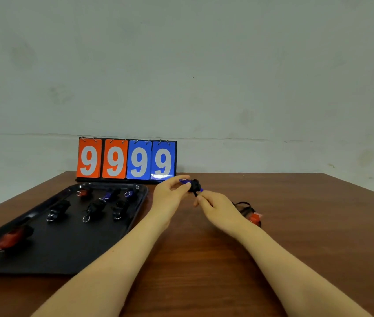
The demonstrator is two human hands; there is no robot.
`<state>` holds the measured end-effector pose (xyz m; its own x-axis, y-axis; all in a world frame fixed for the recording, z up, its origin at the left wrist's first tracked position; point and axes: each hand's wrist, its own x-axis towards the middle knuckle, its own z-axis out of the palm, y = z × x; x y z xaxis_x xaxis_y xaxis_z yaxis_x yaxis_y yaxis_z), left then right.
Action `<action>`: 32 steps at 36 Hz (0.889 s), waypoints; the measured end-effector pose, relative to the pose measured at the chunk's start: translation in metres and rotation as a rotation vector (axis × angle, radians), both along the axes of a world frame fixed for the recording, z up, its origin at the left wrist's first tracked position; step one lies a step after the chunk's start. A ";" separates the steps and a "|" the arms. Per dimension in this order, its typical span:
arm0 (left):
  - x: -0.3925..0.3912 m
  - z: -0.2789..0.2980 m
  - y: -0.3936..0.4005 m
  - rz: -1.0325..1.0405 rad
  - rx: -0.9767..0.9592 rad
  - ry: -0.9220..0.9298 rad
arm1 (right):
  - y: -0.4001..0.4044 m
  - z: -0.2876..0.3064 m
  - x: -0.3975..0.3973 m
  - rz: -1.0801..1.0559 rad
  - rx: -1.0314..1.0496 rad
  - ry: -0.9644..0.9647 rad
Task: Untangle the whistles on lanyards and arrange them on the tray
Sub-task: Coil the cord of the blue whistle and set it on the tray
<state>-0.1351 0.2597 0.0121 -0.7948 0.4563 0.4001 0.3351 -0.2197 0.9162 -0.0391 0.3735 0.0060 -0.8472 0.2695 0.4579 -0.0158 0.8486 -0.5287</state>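
Above wood-grain table [204, 259], L hand [170, 195] & R hand [215, 208] pinch blue whistle [184, 180] w/ bunched black lanyard [195, 186].

The blue whistle [184, 180] shows only its far end beyond the fingertips [187, 185] of the left hand [170, 195], the rest hidden behind them, and its bundled black lanyard [195, 185] is too dark to trace. Behind the right hand [218, 208], well back from its fingers, a red whistle [255, 218] is partly covered. The tray [67, 255] is cut off by the left edge, where a blurred red whistle lies.
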 end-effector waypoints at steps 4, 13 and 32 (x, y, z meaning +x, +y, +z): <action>-0.001 -0.001 0.002 0.054 -0.074 0.120 | 0.001 0.001 0.001 -0.026 0.042 -0.002; -0.005 -0.001 0.004 0.173 -0.247 0.312 | 0.006 0.004 0.004 -0.090 0.068 0.072; 0.021 0.012 -0.003 -0.504 0.257 -0.512 | -0.004 0.018 0.012 0.019 -0.691 0.292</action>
